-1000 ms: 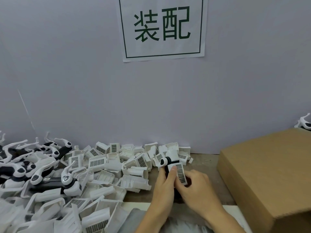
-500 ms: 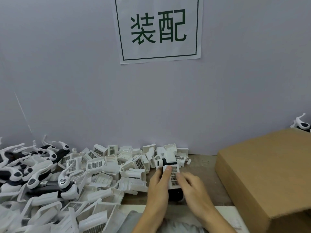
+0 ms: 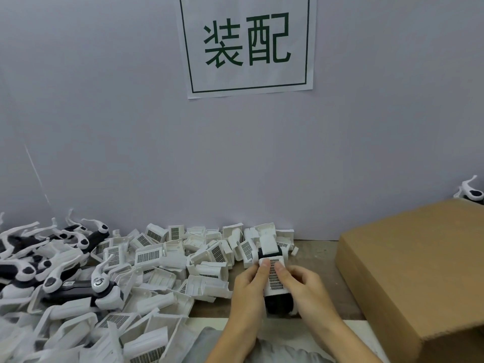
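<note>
Both hands hold one black-and-white plastic assembly [image 3: 273,280] low in the middle of the view. A white grid insert with a dark mesh face lies on top of its black body. My left hand [image 3: 248,289] grips the left side, its thumb pressing on the upper left of the insert. My right hand [image 3: 301,286] grips the right side, with the thumb on the insert's upper right. The lower part of the black body is hidden between my palms.
A heap of loose white grid inserts [image 3: 167,258] covers the table's left and centre. Black-and-white handle parts [image 3: 65,284] pile at the far left. A brown cardboard box [image 3: 419,271] stands at the right, one more handle part [image 3: 471,192] behind it. A paper sign [image 3: 247,43] hangs on the wall.
The assembly has turned from a slant to straight away from me. Both thumbs have moved up onto the insert's top end.
</note>
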`<state>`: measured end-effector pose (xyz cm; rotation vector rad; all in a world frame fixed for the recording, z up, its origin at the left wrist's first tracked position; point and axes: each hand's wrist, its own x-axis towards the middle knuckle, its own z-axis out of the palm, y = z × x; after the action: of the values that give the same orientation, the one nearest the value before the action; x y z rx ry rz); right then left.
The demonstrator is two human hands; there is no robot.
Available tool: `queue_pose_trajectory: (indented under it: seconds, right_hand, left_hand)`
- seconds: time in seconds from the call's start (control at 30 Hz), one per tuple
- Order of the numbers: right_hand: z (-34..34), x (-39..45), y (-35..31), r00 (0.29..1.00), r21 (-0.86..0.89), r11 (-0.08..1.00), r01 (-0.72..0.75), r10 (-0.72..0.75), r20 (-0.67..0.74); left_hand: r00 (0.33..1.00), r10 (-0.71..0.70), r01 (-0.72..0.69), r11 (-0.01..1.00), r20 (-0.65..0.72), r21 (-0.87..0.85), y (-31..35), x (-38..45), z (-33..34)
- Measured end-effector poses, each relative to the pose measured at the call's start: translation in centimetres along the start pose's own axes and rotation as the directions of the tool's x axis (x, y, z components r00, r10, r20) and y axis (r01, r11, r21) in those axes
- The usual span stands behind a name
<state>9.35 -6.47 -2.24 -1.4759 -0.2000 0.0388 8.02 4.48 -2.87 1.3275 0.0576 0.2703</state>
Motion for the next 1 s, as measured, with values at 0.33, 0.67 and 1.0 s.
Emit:
queue_pose_trajectory:
  seconds: [0.33, 0.67, 1.0]
  right_hand:
    - [-0.72, 0.00, -0.15, 0.998, 0.035, 0.998, -0.048, 0.047, 0.038]
    - [-0.27, 0.10, 0.17, 0.999, 0.013, 0.999, -0.043, 0.043, 0.025]
    - [-0.32, 0.18, 0.47, 1.000, -0.134, 0.991, 0.016, -0.015, 0.005]
  left_hand:
    - [0.998, 0.055, -0.059, 0.984, 0.027, 0.165, -0.30, 0.08, -0.17]
    - [1.000, 0.019, -0.021, 0.991, 0.017, 0.133, -0.46, 0.30, -0.16]
    - [1.000, 0.024, -0.026, 0.986, 0.013, 0.165, -0.63, 0.28, -0.23]
